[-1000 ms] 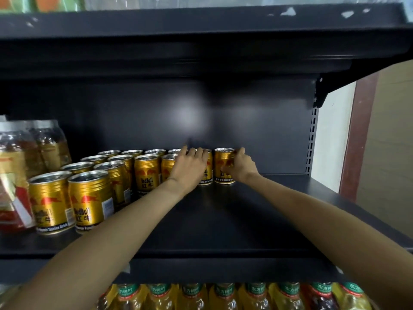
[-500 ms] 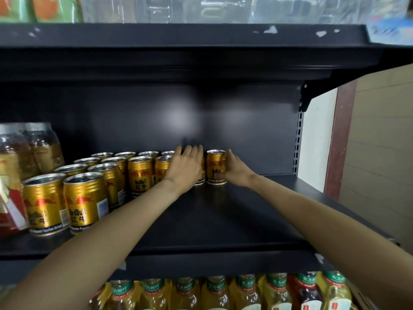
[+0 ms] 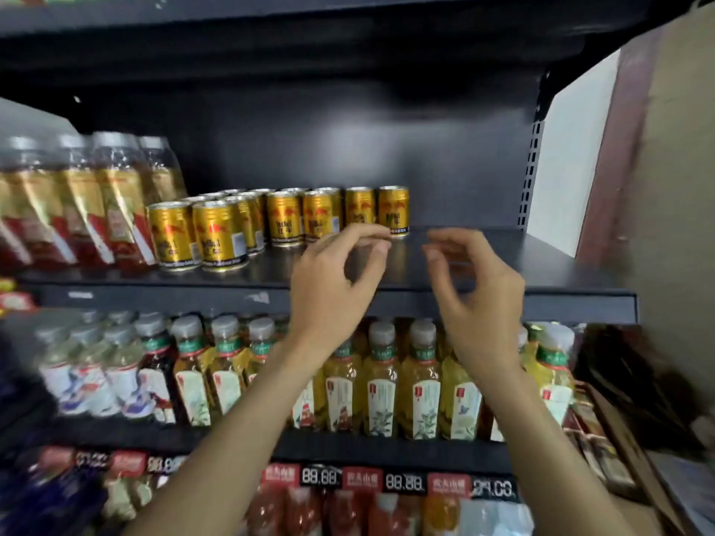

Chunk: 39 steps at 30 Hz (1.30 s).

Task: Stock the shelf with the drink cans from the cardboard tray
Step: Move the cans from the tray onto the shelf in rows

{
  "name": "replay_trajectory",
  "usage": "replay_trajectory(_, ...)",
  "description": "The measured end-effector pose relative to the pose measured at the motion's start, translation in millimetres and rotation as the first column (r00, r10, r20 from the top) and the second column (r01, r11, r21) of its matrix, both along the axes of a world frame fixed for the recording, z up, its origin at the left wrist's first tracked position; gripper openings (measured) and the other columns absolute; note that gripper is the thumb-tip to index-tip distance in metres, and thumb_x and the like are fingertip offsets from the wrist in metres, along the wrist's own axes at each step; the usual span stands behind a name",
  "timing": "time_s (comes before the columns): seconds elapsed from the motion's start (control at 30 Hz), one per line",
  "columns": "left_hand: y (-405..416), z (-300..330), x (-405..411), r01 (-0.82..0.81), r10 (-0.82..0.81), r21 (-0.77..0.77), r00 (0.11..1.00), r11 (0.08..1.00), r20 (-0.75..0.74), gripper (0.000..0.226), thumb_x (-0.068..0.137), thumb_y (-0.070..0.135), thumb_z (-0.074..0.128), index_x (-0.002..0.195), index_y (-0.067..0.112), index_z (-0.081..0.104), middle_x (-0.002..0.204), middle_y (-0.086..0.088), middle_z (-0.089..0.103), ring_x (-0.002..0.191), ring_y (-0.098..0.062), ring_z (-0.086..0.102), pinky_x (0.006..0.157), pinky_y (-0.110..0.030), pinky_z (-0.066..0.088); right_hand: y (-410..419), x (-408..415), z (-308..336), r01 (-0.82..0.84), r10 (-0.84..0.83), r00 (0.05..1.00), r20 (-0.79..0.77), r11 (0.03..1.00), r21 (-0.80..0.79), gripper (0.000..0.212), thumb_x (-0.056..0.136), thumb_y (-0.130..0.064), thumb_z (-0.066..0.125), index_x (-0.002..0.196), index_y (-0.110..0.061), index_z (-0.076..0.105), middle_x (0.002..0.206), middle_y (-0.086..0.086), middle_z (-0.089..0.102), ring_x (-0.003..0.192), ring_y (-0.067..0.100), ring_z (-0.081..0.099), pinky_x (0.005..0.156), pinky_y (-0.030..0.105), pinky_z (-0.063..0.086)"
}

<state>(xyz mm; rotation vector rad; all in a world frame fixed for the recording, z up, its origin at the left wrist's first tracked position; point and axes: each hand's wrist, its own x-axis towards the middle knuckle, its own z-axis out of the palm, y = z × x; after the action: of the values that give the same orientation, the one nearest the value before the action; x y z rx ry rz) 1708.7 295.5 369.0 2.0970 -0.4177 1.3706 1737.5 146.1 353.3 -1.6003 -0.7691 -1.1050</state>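
From my feed both hands, left hand (image 3: 329, 288) and right hand (image 3: 479, 292), hover empty with fingers loosely curled, just in front of the shelf (image 3: 464, 265); gold cans (image 3: 284, 218) stand in rows on it.

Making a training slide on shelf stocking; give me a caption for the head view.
Both hands, left and right, hover empty before gold drink cans on the black shelf.
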Motion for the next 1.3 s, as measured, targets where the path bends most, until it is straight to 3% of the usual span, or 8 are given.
replay_trajectory(0.13, -15, -79, -51, 0.036, -0.049, -0.254, 0.998, 0.967, -0.044, 0.023, 0.093, 0.03, 0.048, 0.104, 0.019, 0.065, 0.094, 0.013, 0.069, 0.084, 0.002, 0.06, 0.075, -0.022, 0.047, -4, -52, -73, 0.033, -0.033, 0.999, -0.006, 0.998, -0.051, 0.015, 0.092, -0.013, 0.055, 0.1, -0.007, 0.064, 0.092, 0.0, 0.068, 0.082, 0.008, 0.063, 0.073, 0.02, 0.051)
replay_trajectory(0.33, 2, -215, -128, -0.214, 0.118, -0.198, 0.905, 0.956, -0.409, 0.023, 0.089, 0.031, 0.05, 0.105, 0.022, 0.064, 0.095, 0.015, 0.066, 0.096, -0.006, 0.059, 0.089, -0.032, 0.046, -19, -113, -202, -0.171, -0.021, 0.931, -0.365, 0.857, -0.486, 0.024, 0.091, -0.029, 0.048, 0.107, -0.016, 0.06, 0.097, 0.001, 0.065, 0.089, 0.023, 0.059, 0.069, 0.03, 0.046)
replay_trajectory(0.47, 24, -287, -176, -0.282, 0.137, -0.07, 0.65, 0.957, -0.748, 0.019, 0.086, 0.018, 0.062, 0.104, 0.018, 0.066, 0.096, 0.015, 0.063, 0.097, -0.003, 0.059, 0.086, -0.008, 0.041, -31, -149, -282, -0.349, -0.121, 0.789, -0.602, 0.718, -0.602, 0.028, 0.084, -0.021, 0.058, 0.111, -0.013, 0.061, 0.104, 0.008, 0.065, 0.096, 0.032, 0.059, 0.071, 0.036, 0.047)
replay_trajectory(0.6, 38, -338, -214, -0.195, 0.136, 0.074, 0.33, 0.978, -0.934, 0.037, 0.084, 0.032, 0.065, 0.119, 0.023, 0.059, 0.116, 0.008, 0.061, 0.113, -0.011, 0.054, 0.089, -0.023, 0.042, -34, -176, -334, -0.569, -0.195, 0.627, -0.754, 0.547, -0.614, 0.053, 0.086, -0.028, 0.062, 0.134, -0.02, 0.045, 0.131, 0.004, 0.051, 0.118, 0.029, 0.048, 0.093, 0.036, 0.042)
replay_trajectory(0.77, 29, -365, -238, 0.078, 0.225, 0.257, 0.287, 0.963, -0.931, 0.065, 0.076, 0.043, 0.069, 0.133, 0.026, 0.044, 0.134, 0.005, 0.047, 0.13, -0.017, 0.036, 0.1, -0.028, 0.031, -41, -194, -369, -0.727, -0.31, 0.476, -0.823, 0.388, -0.566, 0.09, 0.072, -0.036, 0.076, 0.144, -0.025, 0.024, 0.144, 0.004, 0.036, 0.131, 0.029, 0.032, 0.1, 0.041, 0.039)
replay_trajectory(0.93, 17, -393, -243, 0.194, 0.457, 0.49, 0.195, 0.85, -0.868, 0.101, 0.065, 0.053, 0.075, 0.145, 0.022, 0.021, 0.147, -0.003, 0.033, 0.14, -0.021, 0.021, 0.117, -0.041, 0.013, -34, -209, -396, -0.669, -0.398, 0.431, -0.81, 0.461, -0.582, 0.091, 0.066, -0.033, 0.082, 0.138, -0.017, 0.029, 0.137, 0.007, 0.043, 0.125, 0.028, 0.042, 0.089, 0.04, 0.045)
replay_trajectory(1.1, 18, -407, -234, 0.176, 0.463, 0.511, 0.254, 0.842, -0.849, 0.087, 0.063, 0.052, 0.077, 0.133, 0.015, 0.04, 0.137, -0.004, 0.047, 0.134, -0.02, 0.034, 0.118, -0.036, 0.006, -23, -214, -405, -0.616, -0.375, 0.312, -0.873, 0.62, -0.486, 0.086, 0.065, -0.032, 0.083, 0.133, -0.017, 0.033, 0.119, 0.009, 0.061, 0.109, 0.029, 0.058, 0.075, 0.036, 0.049)
replay_trajectory(1.3, 26, -375, -223, -0.069, -0.069, -0.098, 0.339, 0.993, -0.938, 0.073, 0.054, 0.057, 0.08, 0.117, 0.032, 0.052, 0.123, 0.007, 0.054, 0.121, -0.014, 0.044, 0.102, -0.04, 0.038, -36, -197, -357, -0.352, -0.026, 0.066, -0.997, 0.935, -0.048, 0.076, 0.063, -0.023, 0.086, 0.122, -0.015, 0.039, 0.116, 0.002, 0.059, 0.107, 0.016, 0.059, 0.09, 0.033, 0.051)
